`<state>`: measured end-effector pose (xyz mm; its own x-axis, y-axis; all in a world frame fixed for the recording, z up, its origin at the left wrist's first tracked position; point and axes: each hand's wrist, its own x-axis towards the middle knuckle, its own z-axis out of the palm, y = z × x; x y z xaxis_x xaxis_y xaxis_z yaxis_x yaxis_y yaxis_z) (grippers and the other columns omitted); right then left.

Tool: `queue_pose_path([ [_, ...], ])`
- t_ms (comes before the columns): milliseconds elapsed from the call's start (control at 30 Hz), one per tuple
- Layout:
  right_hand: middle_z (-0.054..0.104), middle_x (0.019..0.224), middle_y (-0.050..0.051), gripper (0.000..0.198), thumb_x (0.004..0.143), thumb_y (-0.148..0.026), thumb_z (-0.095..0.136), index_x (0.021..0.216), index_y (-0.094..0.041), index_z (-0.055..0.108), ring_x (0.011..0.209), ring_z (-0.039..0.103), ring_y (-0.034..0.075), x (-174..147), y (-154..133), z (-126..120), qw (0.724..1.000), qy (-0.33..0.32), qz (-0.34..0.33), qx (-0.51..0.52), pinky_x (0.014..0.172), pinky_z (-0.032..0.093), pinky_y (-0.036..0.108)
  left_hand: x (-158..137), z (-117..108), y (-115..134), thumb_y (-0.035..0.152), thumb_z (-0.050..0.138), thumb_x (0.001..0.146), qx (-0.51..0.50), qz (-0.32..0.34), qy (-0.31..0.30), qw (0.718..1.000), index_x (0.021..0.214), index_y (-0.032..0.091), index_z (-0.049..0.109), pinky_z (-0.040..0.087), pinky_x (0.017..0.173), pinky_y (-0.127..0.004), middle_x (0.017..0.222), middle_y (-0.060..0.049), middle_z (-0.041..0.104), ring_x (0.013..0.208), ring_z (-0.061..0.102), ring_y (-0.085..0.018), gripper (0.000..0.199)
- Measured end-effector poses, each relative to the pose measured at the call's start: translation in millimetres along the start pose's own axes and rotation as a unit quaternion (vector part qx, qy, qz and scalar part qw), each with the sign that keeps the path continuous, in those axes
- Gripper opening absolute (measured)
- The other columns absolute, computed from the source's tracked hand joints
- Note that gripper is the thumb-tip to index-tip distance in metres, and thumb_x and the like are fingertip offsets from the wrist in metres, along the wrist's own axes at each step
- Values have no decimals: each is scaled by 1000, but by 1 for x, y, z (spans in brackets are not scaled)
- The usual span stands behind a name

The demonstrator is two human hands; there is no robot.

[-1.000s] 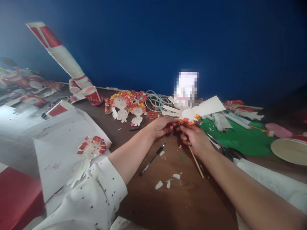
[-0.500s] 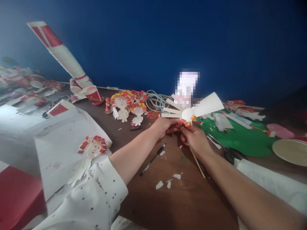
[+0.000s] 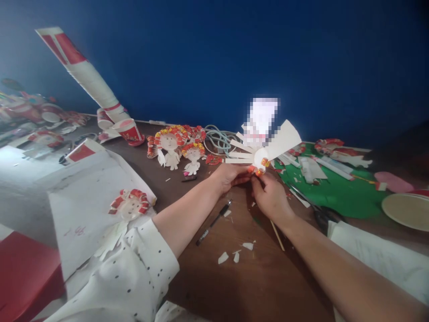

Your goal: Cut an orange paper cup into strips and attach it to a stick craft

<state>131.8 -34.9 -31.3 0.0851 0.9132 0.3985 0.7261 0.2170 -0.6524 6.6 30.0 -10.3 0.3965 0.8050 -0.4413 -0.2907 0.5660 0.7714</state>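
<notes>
Both my hands hold a white paper cup cut into strips (image 3: 260, 157) over the table. Its strips fan out from a round base, with a wide one at the upper right and narrow ones at the left. Curled red and yellow pieces sit along its lower edge. My left hand (image 3: 232, 175) is closed on the left lower edge. My right hand (image 3: 270, 191) pinches the bottom edge by the curls. A thin wooden stick (image 3: 277, 235) shows below my right hand; whether it is gripped I cannot tell. A black pen (image 3: 213, 222) lies below my left hand.
Paper dolls with curly red hair (image 3: 169, 145) stand behind my left arm, near a coiled cable (image 3: 219, 138). Leaning stacked cups (image 3: 90, 85) rise at the left. Black-handled scissors (image 3: 323, 215) and a green sheet (image 3: 351, 201) lie right. Paper scraps (image 3: 223, 257) lie in front.
The cut cup has turned counter-clockwise in my hands, its wide strip swinging up and left. My right hand has shifted slightly at the lower edge. My left hand stays about where it was.
</notes>
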Motion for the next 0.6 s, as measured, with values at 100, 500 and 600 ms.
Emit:
queue_pose_path([
  [100, 65, 76, 10, 21, 86, -28, 45, 88, -16, 63, 77, 61, 25, -2, -4, -1, 1000, -12, 25, 5, 73, 46, 37, 0, 1, 0, 5, 70, 70, 5, 4, 11, 1000, 76, 9, 69, 47, 53, -16, 69, -4, 67, 56, 59, -7, 8],
  [500, 55, 61, -4, 20, 80, -37, 58, 91, -20, 59, 36, 41, 7, -3, -16, -1, 904, -95, 255, 330, 32, 31, 21, 2, 3, -3, 5, 64, 70, 36, 46, 35, 998, 62, 9, 61, 32, 39, -15, 50, 1, 53, 41, 46, -3, 10],
  [600, 56, 66, -3, 23, 79, -36, 61, 96, -20, 61, 38, 41, 6, -3, -12, 1, 889, -97, 257, 366, 32, 32, 19, 0, 6, -3, 4, 63, 71, 52, 53, 53, 996, 60, 11, 57, 31, 38, -15, 47, 4, 49, 37, 43, -3, 14],
])
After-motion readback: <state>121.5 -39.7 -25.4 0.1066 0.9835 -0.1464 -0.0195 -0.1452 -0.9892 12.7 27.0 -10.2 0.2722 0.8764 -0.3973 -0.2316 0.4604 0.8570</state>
